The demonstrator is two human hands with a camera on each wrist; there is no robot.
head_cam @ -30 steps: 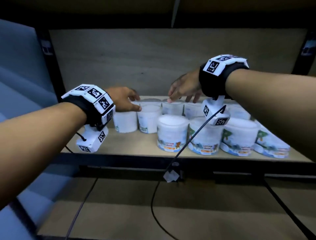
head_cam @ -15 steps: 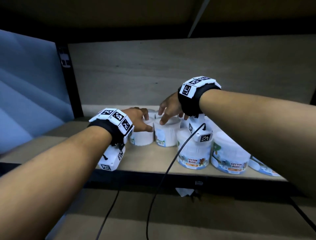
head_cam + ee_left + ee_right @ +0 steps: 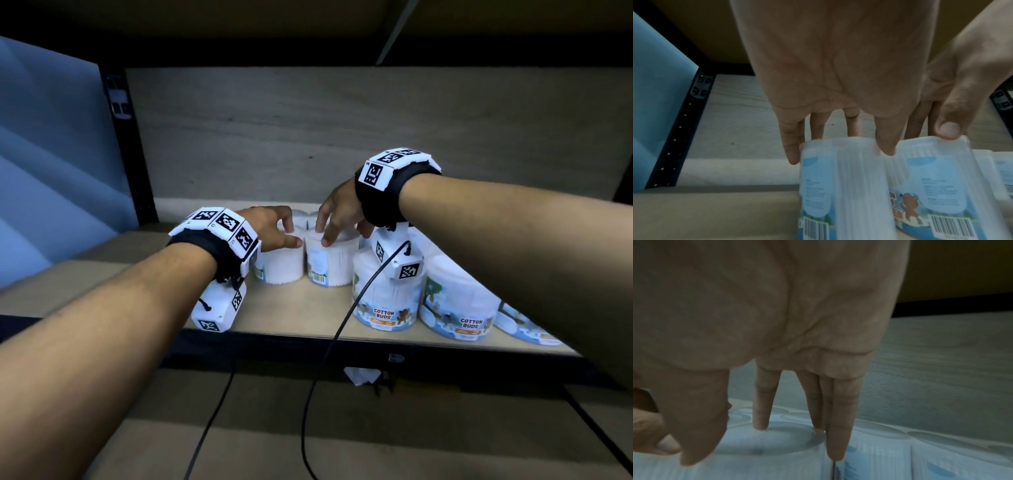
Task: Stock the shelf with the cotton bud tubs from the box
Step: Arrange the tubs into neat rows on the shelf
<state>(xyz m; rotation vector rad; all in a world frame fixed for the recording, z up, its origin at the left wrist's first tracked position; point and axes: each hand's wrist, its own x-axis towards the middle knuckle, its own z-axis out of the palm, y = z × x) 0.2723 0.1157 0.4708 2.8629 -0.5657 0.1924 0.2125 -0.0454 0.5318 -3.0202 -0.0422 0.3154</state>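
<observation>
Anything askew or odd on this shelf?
Only orientation: the far-left tub and its neighbour tub, under the left hand and right hand, show barcodes frontward, unlike front-row tubs showing COTTON BUDS labels. Nothing tipped or spilled.

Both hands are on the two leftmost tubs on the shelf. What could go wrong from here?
1. The end tub under the left hand and the second tub under the right hand look pressed together; a shove on one may shift the other.
2. The wrist cable hangs across a front tub near the shelf edge; pulling the right arm back could drag that tub off.
</observation>
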